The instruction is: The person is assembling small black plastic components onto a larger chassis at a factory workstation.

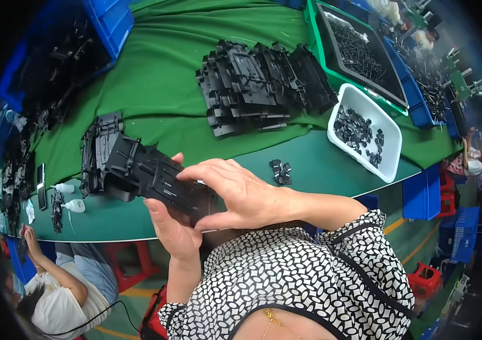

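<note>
A black moulded plastic chassis (159, 182), with a raised end to the left and small pale print on its flat face, is held tilted above the table's near edge. My left hand (178, 235) grips it from below, thumb on the near side and a fingertip showing past the far edge. My right hand (241, 192) is closed about its right end, fingers on the top face and thumb on the near edge. Beyond it lie similar black chassis parts (100, 144). Right of my right hand is a small cluster of black clips (280, 171).
Stacked black chassis parts (246, 85) lie on green cloth (159, 62). A white basin (389, 153) holds small black pieces. A green crate (316, 39) holds a black tray of thin dark parts. White bottles (75, 205) stand left; a co-worker (65, 294) sits there.
</note>
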`<state>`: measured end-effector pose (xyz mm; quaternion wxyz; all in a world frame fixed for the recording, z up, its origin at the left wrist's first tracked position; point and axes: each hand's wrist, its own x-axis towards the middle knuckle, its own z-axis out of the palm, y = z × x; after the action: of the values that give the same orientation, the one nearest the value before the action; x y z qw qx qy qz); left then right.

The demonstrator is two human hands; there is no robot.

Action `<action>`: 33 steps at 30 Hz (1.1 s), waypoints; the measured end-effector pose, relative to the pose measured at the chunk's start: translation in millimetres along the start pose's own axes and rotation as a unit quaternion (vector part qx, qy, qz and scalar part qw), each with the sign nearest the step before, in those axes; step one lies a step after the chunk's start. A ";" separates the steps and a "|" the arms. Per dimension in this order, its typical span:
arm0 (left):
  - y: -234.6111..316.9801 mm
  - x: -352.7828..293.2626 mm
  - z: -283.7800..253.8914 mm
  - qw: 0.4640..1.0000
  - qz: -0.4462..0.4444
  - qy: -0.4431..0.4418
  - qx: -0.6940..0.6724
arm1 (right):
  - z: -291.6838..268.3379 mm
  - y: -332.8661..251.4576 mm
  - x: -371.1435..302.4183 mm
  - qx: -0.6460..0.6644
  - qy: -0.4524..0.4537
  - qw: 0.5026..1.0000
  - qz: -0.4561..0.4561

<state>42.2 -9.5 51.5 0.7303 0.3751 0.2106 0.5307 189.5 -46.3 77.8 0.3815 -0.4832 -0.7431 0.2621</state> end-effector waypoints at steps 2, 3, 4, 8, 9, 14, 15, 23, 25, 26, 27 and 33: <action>1.4 3.7 3.9 1.000 -0.006 0.015 -0.015 | -4.1 -3.8 2.1 0.001 0.000 1.000 0.012; 2.1 5.1 4.3 1.000 -0.006 0.010 -0.016 | -5.0 -5.7 2.9 -0.001 0.004 1.000 0.012; 2.5 6.3 4.7 1.000 -0.005 -0.001 0.000 | -5.8 -7.2 3.7 0.000 0.008 1.000 0.030; 6.0 7.7 10.2 1.000 -0.014 -0.020 -0.014 | -20.2 -9.8 2.8 0.079 -0.007 0.993 0.088; 7.0 8.6 10.8 0.999 -0.023 -0.022 -0.028 | -28.5 -10.6 2.2 0.158 -0.011 0.978 0.138; 13.4 7.3 -19.8 0.998 0.028 -0.021 0.052 | -108.5 7.7 -2.5 0.280 0.122 0.924 0.230; 14.5 6.8 -28.7 0.998 0.024 -0.005 0.060 | -126.0 24.8 -5.7 0.266 0.169 0.922 0.224; 14.3 -2.4 -45.4 0.997 -0.016 0.046 0.054 | -215.2 105.0 -22.9 0.210 0.274 0.851 0.395; 12.4 -2.4 -43.8 0.997 -0.020 0.053 0.058 | -217.9 102.9 -18.0 0.207 0.277 0.842 0.413; 11.8 -3.7 -45.4 0.996 -0.023 0.053 0.073 | -218.4 102.4 -15.6 0.209 0.277 0.842 0.413; 11.6 -4.6 -47.1 0.994 -0.026 0.052 0.089 | -220.9 102.6 -12.6 0.188 0.254 0.846 0.429; 10.6 -9.0 -52.6 0.994 -0.030 0.054 0.088 | -213.0 89.7 2.9 0.071 0.195 0.851 0.482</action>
<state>-4.7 0.9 25.7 0.6974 0.4023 0.3074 0.5072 410.0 -3.7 132.5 0.3772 -0.7937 -0.3065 0.3659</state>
